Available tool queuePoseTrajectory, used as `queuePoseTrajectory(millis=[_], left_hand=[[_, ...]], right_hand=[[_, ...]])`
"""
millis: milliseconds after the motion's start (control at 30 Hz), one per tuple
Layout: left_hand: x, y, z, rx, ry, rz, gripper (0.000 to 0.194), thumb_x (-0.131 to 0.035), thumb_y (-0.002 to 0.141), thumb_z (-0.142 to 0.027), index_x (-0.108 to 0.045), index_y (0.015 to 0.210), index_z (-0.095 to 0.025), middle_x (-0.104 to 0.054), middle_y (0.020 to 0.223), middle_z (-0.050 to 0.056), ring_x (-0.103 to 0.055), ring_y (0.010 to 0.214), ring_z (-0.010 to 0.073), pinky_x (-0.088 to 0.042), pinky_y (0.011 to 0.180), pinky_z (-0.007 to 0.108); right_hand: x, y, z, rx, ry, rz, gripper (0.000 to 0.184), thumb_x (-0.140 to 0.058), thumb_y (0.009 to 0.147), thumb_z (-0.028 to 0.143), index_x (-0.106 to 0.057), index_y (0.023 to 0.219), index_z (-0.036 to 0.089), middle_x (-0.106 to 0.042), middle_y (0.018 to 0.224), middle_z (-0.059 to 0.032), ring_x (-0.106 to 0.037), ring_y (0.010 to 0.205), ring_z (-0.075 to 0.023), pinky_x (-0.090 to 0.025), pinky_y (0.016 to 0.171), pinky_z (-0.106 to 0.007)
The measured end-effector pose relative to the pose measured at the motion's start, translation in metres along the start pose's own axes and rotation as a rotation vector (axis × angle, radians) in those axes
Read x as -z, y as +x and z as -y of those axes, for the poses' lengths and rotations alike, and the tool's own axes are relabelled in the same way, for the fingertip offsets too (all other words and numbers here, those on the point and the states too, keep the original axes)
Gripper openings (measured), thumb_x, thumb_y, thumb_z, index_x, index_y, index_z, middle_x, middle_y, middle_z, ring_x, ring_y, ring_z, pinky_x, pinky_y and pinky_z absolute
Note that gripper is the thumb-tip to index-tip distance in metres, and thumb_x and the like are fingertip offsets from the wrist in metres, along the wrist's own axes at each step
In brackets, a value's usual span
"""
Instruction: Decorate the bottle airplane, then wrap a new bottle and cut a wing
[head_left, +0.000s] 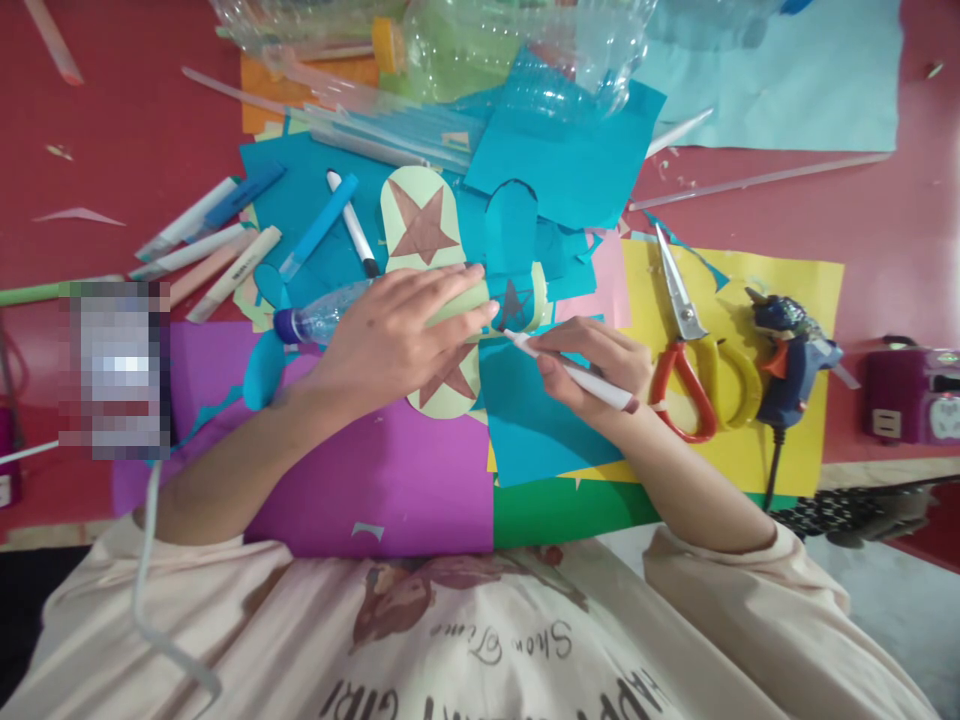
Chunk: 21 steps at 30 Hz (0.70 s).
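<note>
At the left of the red table (210,80), a loose group of marker pens (225,255) is laid beyond a purple sheet (360,480). A clear plastic bottle (319,322) is seen on its side, its blue cap pointing left; its body is partly hidden by the left hand (397,330). The fingers of that hand are extended and laid over the middle of a pale green cut-out with brown stars (421,215), nothing being clenched. The paper seems light and easily bent or slid, so it is best held by flat pressure near its edge; the thin bottle could roll or dent.

Just right of those fingertips, a small dark star (516,298) is seen on blue paper. A white marker (600,385) is grasped between the fingers of the right hand (592,350), tip towards the star. Its barrel looks light, stiff and smooth, best gripped close to the tip. Farther right, scissors (682,385) and a glue gun (791,375) are placed on a yellow sheet (806,300).
</note>
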<state>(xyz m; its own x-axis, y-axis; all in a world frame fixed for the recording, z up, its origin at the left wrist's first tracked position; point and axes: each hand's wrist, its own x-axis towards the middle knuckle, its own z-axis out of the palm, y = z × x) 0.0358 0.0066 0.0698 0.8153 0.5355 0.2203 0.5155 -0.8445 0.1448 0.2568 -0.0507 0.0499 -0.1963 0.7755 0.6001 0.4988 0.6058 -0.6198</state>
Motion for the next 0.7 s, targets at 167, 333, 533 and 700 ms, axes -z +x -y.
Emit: queuePoseTrajectory(millis=[167,333,533,700], left_hand=[[0.0005,0.0002,-0.0002,-0.04,0.039,-0.043,0.032,-0.045,0.097,-0.028,-0.055,0.127,-0.023,-0.056,0.137,0.012,-0.055,0.126,0.0233,-0.049,0.1,0.039],[0.0003,0.001,-0.0001,-0.088,0.092,-0.101,0.03,-0.048,0.096,-0.026,-0.057,0.124,-0.02,-0.06,0.131,0.015,-0.06,0.12,0.0246,-0.053,0.094,0.039],[-0.001,0.0006,-0.0002,-0.059,0.066,-0.07,0.031,-0.046,0.097,-0.027,-0.056,0.126,-0.022,-0.058,0.134,0.013,-0.056,0.124,0.0237,-0.05,0.097,0.039],[-0.0008,0.0,-0.0002,-0.013,-0.002,-0.011,0.033,-0.046,0.097,-0.028,-0.055,0.129,-0.025,-0.053,0.14,0.011,-0.053,0.128,0.0241,-0.047,0.102,0.041]], right_hand=[[0.001,-0.0015,-0.0012,-0.031,0.011,-0.034,0.008,-0.059,0.083,0.02,-0.067,0.084,0.02,-0.071,0.07,-0.003,-0.066,0.06,-0.0129,-0.054,0.056,-0.025],[0.0019,-0.0027,-0.0026,-0.042,0.009,-0.052,0.007,-0.061,0.082,0.019,-0.066,0.087,0.02,-0.073,0.076,-0.0039,-0.068,0.066,-0.0142,-0.055,0.059,-0.026],[-0.0007,-0.0017,-0.002,-0.024,0.011,-0.038,0.007,-0.059,0.084,0.021,-0.066,0.083,0.021,-0.071,0.07,-0.0023,-0.067,0.061,-0.0132,-0.054,0.056,-0.025],[-0.0008,-0.0013,-0.0026,-0.023,-0.009,-0.063,0.008,-0.058,0.085,0.023,-0.066,0.084,0.021,-0.072,0.072,-0.0034,-0.068,0.063,-0.0143,-0.055,0.058,-0.026]])
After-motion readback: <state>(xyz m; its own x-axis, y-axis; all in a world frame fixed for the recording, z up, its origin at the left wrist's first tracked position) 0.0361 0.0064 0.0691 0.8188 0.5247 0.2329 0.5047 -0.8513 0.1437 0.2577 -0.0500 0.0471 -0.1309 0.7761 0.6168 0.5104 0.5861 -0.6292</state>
